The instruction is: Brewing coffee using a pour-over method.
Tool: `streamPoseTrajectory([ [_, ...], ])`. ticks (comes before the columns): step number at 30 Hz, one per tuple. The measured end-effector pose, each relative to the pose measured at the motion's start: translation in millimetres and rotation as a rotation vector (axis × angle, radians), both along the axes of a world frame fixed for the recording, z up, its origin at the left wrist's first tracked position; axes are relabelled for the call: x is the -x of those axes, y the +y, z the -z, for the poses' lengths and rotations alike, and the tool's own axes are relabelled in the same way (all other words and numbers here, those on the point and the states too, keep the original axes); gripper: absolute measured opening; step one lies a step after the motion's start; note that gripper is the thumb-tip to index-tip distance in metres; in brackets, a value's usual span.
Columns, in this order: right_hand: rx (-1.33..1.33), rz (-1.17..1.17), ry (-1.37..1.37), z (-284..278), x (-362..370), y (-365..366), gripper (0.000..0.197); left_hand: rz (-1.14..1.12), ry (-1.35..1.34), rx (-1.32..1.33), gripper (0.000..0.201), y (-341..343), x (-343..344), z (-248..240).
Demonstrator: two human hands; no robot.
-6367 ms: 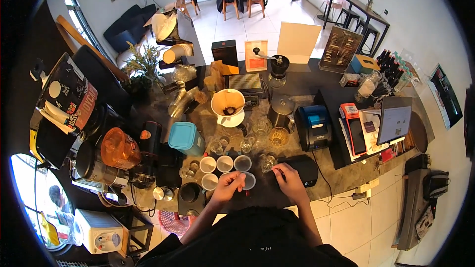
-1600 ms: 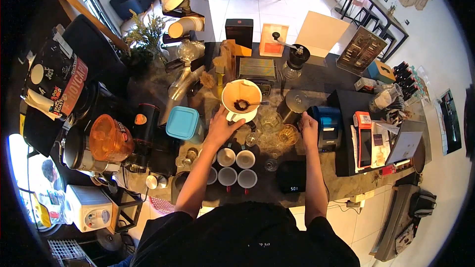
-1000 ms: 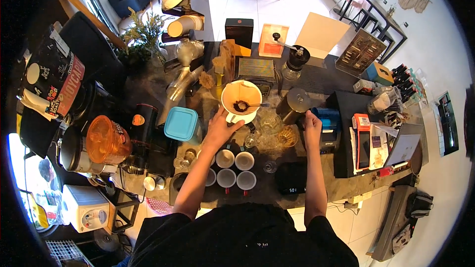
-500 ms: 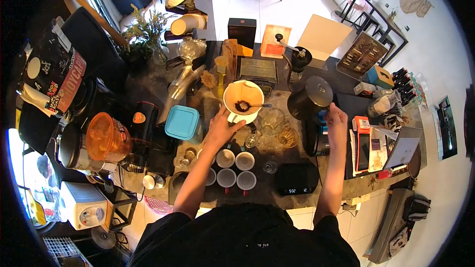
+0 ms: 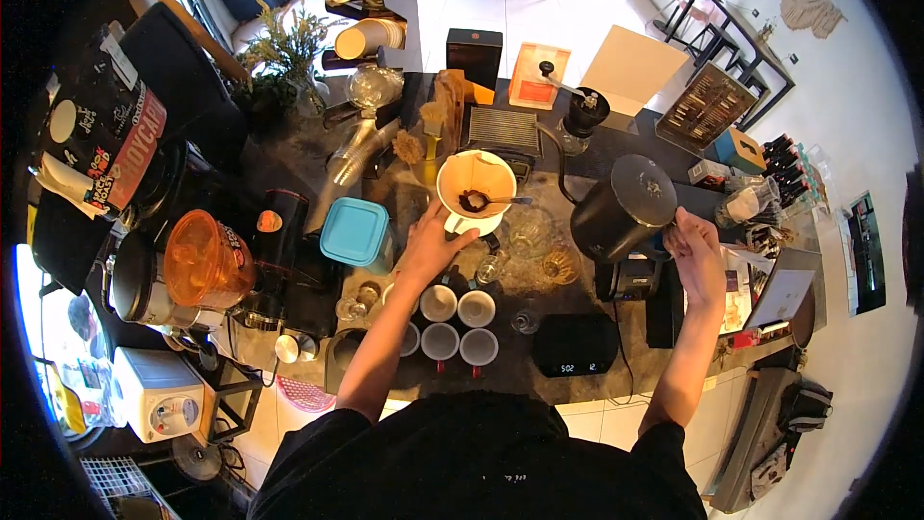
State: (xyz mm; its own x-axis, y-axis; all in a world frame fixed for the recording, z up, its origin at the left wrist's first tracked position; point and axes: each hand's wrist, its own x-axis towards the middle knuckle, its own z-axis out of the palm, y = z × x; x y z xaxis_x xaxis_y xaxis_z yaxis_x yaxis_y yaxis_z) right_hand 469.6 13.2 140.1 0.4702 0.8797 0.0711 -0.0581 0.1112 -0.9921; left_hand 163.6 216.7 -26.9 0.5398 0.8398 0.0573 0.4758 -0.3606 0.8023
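A white coffee dripper (image 5: 464, 223) lined with a paper filter (image 5: 481, 173) is at mid-counter. Dark coffee grounds (image 5: 472, 201) lie in the filter, with a spoon (image 5: 510, 200) resting in them. My left hand (image 5: 428, 248) grips the dripper at its lower left side, fingers partly hidden behind it. My right hand (image 5: 697, 255) is closed round the handle of a black gooseneck kettle (image 5: 624, 212). The kettle is tilted slightly, its thin spout toward the dripper's side, over a black kettle base (image 5: 635, 277). No water shows leaving the spout.
Several white cups (image 5: 440, 340) stand near my body, beside a black digital scale (image 5: 576, 347). Small glass vessels (image 5: 560, 265) sit between dripper and kettle. A blue-lidded container (image 5: 355, 231) is left of my left hand. A hand grinder (image 5: 583, 116) stands behind the kettle.
My right hand has moved right and slightly down with the kettle, which also shifted right and now shows more of its side. My left hand stays on the dripper.
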Motion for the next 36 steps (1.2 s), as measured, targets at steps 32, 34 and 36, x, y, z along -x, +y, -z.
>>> streamPoseTrajectory([
  [32,0.295,-0.042,-0.378,-37.8,34.8,10.8,0.041,-0.011,-0.048,-0.035,0.065,-0.1,-0.4,7.3],
  [34,0.267,-0.075,-0.378,-34.5,29.6,11.7,0.041,-0.008,-0.06,-0.041,0.065,1.0,-1.3,8.4],
  [36,0.271,-0.072,-0.381,-32.6,28.8,13.4,0.041,-0.027,-0.059,-0.048,0.064,0.6,-1.4,8.5],
])
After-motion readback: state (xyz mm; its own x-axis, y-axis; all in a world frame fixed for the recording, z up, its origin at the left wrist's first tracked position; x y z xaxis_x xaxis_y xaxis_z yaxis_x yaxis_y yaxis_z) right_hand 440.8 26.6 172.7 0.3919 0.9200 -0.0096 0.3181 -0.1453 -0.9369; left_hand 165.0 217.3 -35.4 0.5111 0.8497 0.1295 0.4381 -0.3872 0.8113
